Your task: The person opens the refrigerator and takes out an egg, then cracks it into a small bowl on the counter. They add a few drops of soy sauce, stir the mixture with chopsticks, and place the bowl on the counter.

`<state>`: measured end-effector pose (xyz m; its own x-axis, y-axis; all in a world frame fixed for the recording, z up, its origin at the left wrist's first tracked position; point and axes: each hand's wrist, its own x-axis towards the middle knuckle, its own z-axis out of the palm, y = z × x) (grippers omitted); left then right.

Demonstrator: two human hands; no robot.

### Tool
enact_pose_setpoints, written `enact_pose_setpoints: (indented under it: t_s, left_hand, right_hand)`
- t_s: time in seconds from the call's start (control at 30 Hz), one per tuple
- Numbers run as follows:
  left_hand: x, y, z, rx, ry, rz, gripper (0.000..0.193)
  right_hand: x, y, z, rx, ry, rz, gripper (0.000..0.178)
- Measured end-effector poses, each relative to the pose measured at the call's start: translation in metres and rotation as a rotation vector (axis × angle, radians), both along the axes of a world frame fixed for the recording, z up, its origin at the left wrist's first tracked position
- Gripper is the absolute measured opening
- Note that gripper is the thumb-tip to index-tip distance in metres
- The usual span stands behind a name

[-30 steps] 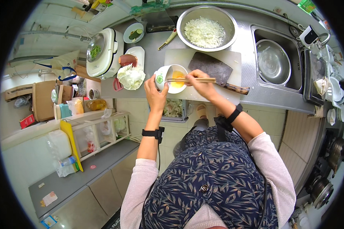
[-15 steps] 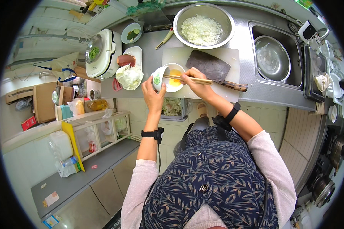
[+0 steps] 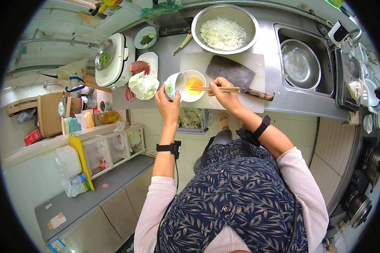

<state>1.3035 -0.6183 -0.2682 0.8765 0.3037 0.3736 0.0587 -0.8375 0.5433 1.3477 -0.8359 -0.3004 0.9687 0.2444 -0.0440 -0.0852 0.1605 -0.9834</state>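
Note:
My left hand (image 3: 168, 106) grips a small white bowl with a green pattern (image 3: 169, 87), tipped so that its mouth faces a second white bowl (image 3: 193, 100) beside it. Yellow egg (image 3: 194, 82) lies in that second bowl, at the front left part of the white cutting board (image 3: 259, 69). Wooden chopsticks (image 3: 231, 89) are pinched in my right hand (image 3: 225, 96), their tips at the egg. Just beyond my right hand, a broad dark cleaver (image 3: 231, 70) rests on the board. A pale cabbage piece (image 3: 143, 86) sits left of the tipped bowl.
A steel bowl of chopped white pieces (image 3: 223, 33) stands behind the board. Rightward is the sink (image 3: 328, 80) with a metal basin (image 3: 300, 64). On the left are a white appliance (image 3: 112, 63), a small bowl with green vegetable (image 3: 145, 38) and red-handled scissors (image 3: 130, 95).
The chopstick tips have moved right, from the tipped bowl to the egg in the other bowl. My right hand has shifted slightly right; the tipped bowl's mouth now shows more.

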Motion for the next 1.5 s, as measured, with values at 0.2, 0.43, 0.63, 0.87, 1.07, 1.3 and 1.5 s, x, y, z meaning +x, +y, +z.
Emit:
enact_pose_setpoints:
  t_s: [0.2, 0.43, 0.63, 0.87, 1.07, 1.3, 1.5]
  left_hand:
    - [0.003, 0.001, 0.005, -0.026, -0.027, -0.017, 0.06]
    - [0.002, -0.001, 0.008, -0.04, -0.015, -0.014, 0.057]
    - [0.0, -0.004, 0.009, -0.078, -0.02, 0.01, 0.058]
    - [-0.002, -0.01, 0.01, 0.032, -0.05, -0.071, 0.062]
    - [-0.007, 0.004, -0.004, -0.442, -0.022, 0.117, 0.06]
    - [0.017, 0.051, -0.019, -1.406, 0.105, 0.259, 0.05]
    - [0.082, 0.072, -0.047, -1.697, 0.192, 0.079, 0.044]
  right_hand:
    - [0.008, -0.002, -0.007, 0.177, 0.212, 0.078, 0.022]
    - [0.008, -0.002, -0.013, 0.199, 0.2, 0.1, 0.022]
    - [0.011, -0.01, -0.004, 0.036, 0.115, 0.032, 0.022]
    - [0.019, 0.019, 0.014, 0.031, 0.014, -0.039, 0.02]
    - [0.035, 0.003, 0.022, 0.183, -0.118, -0.169, 0.02]
    - [0.021, -0.017, 0.022, -0.333, -0.316, -0.078, 0.015]
    - [0.013, -0.027, 0.028, -0.287, -0.183, -0.071, 0.019]
